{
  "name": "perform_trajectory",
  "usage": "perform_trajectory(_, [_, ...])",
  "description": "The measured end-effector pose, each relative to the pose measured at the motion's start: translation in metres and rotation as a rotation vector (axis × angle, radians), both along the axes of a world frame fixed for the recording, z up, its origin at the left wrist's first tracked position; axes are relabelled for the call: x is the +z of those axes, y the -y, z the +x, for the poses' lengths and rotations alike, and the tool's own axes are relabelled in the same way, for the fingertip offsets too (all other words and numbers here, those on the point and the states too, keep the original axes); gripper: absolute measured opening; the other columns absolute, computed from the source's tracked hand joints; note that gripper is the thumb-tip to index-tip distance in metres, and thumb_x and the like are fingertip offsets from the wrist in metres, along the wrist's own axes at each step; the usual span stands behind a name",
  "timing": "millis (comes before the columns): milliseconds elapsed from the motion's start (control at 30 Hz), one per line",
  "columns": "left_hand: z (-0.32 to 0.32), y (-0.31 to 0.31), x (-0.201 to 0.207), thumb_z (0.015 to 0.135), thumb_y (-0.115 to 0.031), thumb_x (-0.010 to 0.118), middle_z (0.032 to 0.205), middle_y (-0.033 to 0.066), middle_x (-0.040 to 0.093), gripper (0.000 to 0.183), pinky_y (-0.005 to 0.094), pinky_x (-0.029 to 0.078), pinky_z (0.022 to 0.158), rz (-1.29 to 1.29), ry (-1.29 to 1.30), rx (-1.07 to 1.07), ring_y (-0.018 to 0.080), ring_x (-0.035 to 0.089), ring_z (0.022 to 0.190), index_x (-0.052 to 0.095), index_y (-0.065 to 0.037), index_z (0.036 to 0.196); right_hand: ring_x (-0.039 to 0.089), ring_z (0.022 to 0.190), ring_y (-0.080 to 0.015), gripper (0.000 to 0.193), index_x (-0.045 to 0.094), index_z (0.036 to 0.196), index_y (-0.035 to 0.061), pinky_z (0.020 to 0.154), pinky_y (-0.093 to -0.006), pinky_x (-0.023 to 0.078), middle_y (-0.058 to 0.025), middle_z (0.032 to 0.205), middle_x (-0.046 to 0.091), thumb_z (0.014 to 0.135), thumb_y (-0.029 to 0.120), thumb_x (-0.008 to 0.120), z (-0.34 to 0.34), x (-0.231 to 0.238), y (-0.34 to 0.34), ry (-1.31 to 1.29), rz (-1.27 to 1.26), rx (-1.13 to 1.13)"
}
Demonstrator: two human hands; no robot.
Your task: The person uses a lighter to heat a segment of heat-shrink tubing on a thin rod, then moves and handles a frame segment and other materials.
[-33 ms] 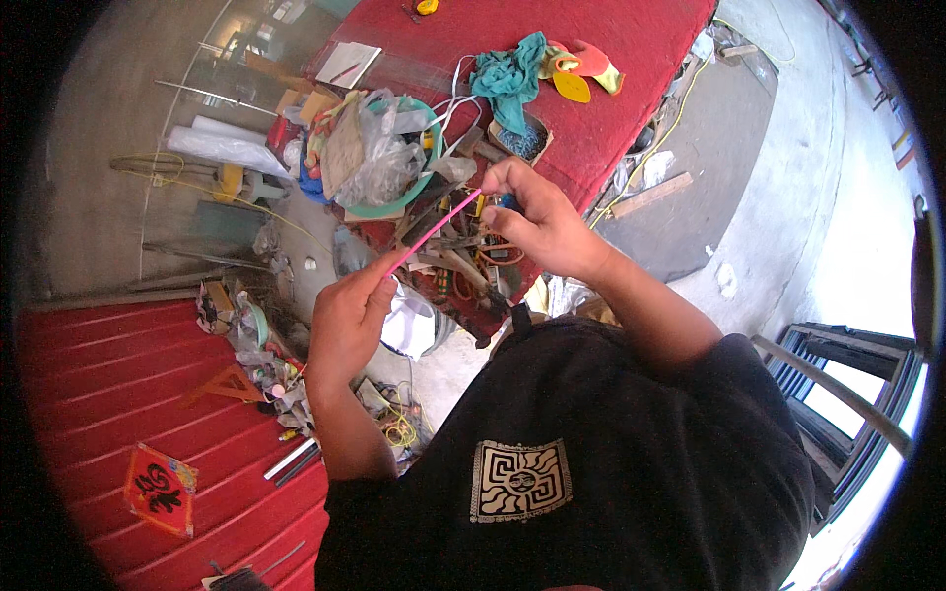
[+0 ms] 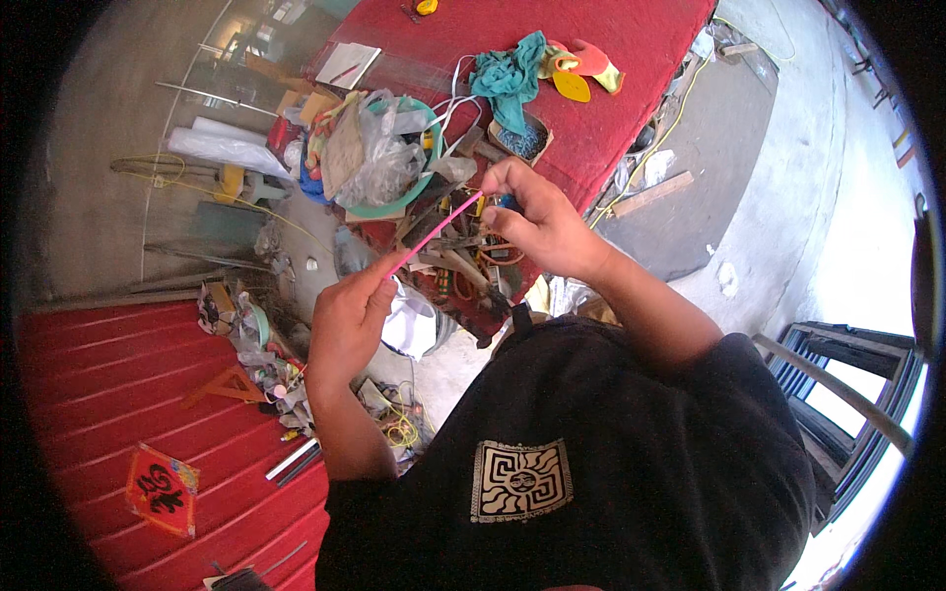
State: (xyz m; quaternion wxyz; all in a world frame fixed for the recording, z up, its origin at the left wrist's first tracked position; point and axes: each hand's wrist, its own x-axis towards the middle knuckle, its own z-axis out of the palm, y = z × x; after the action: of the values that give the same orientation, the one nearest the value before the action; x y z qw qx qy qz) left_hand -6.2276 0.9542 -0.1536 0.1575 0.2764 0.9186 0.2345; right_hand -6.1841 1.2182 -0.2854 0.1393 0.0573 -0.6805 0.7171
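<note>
A thin, straight pink strand runs taut between my two hands, above a clutter of tools. Its lower left end goes into my left hand, which is closed round it, thumb along the near side. The upper right end meets the curled fingers of my right hand, closed with the thumb bent in below. Whether the strand is a cord or a thin strip cannot be made out. Something blue shows beside the right fingers, partly hidden. Beneath the strand, mixed hand tools lie at the corner of the red-covered table.
A green basin piled with plastic bags stands left of the tools. Beyond them are a small box of blue bits, a teal cloth and an orange-yellow glove. Scraps and wires lie on the floor near my left forearm.
</note>
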Motion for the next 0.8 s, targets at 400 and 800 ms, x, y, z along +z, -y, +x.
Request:
perform_trajectory(400, [0.006, -0.006, 0.004, 0.103, -0.016, 0.059, 0.095, 0.0214, 0.071, 0.031, 0.0408, 0.053, 0.072, -0.058, -0.017, -0.022, 0.0356, 0.07, 0.082, 0.067, -0.01, 0.132, 0.061, 0.093, -0.0203, 0.029, 0.053, 0.117, 0.0034, 0.086, -0.0364, 0.049, -0.0113, 0.098, 0.059, 0.099, 0.024, 0.063, 0.002, -0.003, -0.004, -0.011, 0.031, 0.051])
perform_trajectory(800, [0.006, -0.004, 0.001, 0.105, -0.02, 0.058, 0.073, 0.0075, 0.06, 0.034, 0.0321, 0.048, 0.062, -0.028, -0.051, -0.047, 0.015, 0.058, 0.064, 0.066, -0.004, 0.135, 0.06, 0.091, -0.0192, 0.031, 0.051, 0.119, 0.0032, 0.086, -0.0359, 0.05, -0.0108, 0.097, 0.06, 0.1, 0.026, 0.063, 0.004, -0.004, -0.004, -0.014, 0.04, 0.04])
